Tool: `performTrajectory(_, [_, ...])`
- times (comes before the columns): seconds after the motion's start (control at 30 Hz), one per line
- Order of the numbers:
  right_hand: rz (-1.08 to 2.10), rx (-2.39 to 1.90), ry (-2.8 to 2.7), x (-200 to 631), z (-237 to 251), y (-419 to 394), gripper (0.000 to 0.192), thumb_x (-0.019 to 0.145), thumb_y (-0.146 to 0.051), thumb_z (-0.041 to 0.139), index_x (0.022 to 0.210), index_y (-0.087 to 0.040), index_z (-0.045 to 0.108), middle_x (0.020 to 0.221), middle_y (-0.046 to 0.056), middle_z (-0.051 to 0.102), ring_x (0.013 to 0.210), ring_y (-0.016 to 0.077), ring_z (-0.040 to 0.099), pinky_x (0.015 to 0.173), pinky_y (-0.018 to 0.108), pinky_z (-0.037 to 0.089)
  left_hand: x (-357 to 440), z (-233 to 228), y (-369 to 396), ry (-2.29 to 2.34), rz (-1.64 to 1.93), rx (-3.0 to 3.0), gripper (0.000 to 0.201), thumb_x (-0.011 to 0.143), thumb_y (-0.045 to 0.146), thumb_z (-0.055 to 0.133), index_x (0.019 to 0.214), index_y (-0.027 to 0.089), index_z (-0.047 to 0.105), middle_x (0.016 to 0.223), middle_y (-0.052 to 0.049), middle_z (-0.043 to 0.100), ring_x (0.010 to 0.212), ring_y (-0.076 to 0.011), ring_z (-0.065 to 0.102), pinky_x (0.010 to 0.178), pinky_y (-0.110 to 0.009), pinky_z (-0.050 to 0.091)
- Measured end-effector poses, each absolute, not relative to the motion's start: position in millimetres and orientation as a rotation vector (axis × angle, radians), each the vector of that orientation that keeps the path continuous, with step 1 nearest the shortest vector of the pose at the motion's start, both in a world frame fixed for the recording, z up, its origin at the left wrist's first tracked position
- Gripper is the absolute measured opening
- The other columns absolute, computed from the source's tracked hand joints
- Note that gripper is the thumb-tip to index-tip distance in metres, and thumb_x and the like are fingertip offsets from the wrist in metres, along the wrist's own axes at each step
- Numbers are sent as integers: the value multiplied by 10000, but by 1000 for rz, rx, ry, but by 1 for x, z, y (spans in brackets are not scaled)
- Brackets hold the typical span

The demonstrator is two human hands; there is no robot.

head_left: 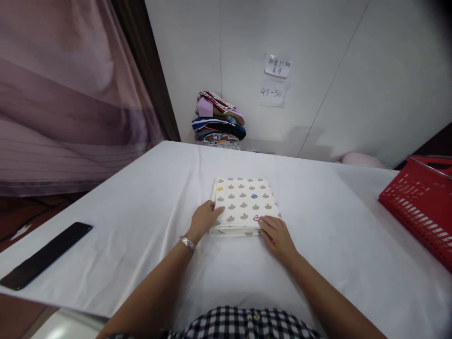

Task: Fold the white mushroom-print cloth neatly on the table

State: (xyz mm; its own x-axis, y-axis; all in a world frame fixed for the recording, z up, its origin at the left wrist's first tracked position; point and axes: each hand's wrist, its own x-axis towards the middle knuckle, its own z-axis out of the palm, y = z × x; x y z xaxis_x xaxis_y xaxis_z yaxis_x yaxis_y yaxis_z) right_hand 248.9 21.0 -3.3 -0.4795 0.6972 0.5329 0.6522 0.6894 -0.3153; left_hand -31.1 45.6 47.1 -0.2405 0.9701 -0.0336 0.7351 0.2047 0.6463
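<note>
A square-folded white cloth lies on the white-covered table in front of me. Its print is small grey mushroom-like shapes, with a few outlined in yellow, blue and red. At its near left edge, my left hand grips the layers, thumb on top and the other fingers partly hidden at the side. My right hand holds the near right corner, its fingers over the top and its thumb at the front fold. Layered edges show along the cloth's near side. A silver bracelet circles my left wrist.
The white table cover has some creases. A black flat object lies at the left edge, and a red plastic basket stands far right. Beyond the far edge is a pile of folded fabrics. A curtain hangs at left.
</note>
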Motion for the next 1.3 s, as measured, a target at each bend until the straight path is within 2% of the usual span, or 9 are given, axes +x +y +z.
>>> performTrajectory(0.1, [92,-1022,-2258,250,-6,20,363,888,-200,472,1237,-265,546,1221,87,606,1138,268,542,935,488,440,-33,43,47,2008,752,1561,255,756,435,550,655,206,501,630,19,563,601,-146,520,550,-258,339])
performTrajectory(0.27, [133,-979,-2286,251,-3,16,375,879,-177,480,1238,-267,542,1232,84,603,1163,265,530,941,488,443,-42,25,42,2013,834,1475,250,763,419,515,640,202,499,608,22,542,600,-144,509,556,-259,343])
performTrajectory(0.43, [316,-1006,-2210,246,15,30,230,898,-231,490,1032,-289,668,1069,41,682,1017,222,620,872,419,503,-41,21,39,1990,887,1409,243,756,423,509,662,200,520,620,19,559,613,-150,522,556,-256,346])
performTrajectory(0.53, [453,-1010,-2209,227,29,56,248,901,-227,469,981,-287,696,1009,29,701,974,215,637,848,399,519,-39,21,39,1970,923,1435,236,762,424,496,672,207,514,621,21,551,616,-153,521,561,-257,346])
performTrajectory(0.7, [524,-1026,-2299,161,46,117,336,861,-143,453,1101,-236,668,1110,48,678,1023,200,621,912,372,484,-40,18,38,1929,945,1503,258,780,438,474,652,215,451,584,40,480,590,-140,477,567,-254,337])
performTrajectory(0.8, [551,-1106,-2480,116,57,149,400,866,-133,449,1214,-250,607,1058,26,700,971,186,638,853,313,496,-42,13,38,1891,954,1536,263,791,434,469,651,214,430,574,52,439,569,-125,435,559,-250,316])
performTrajectory(0.9, [418,-1186,-2726,85,68,173,431,853,-154,489,1262,-266,570,1078,32,695,965,212,640,799,308,496,-44,8,39,1858,970,1577,271,799,426,469,644,212,413,570,57,413,557,-116,404,548,-246,293])
performTrajectory(1.07, [305,-1156,-3013,66,79,199,273,765,-160,602,989,-280,704,1024,17,709,920,213,643,715,275,476,-45,5,39,1833,975,1602,270,809,420,466,647,209,416,574,55,405,557,-114,391,549,-248,282])
performTrajectory(1.3, [364,-1107,-3081,62,87,212,182,741,-173,625,896,-235,698,971,36,705,859,198,625,641,245,416,-45,5,40,1816,981,1585,284,794,419,479,623,204,408,563,60,404,554,-108,393,547,-240,273])
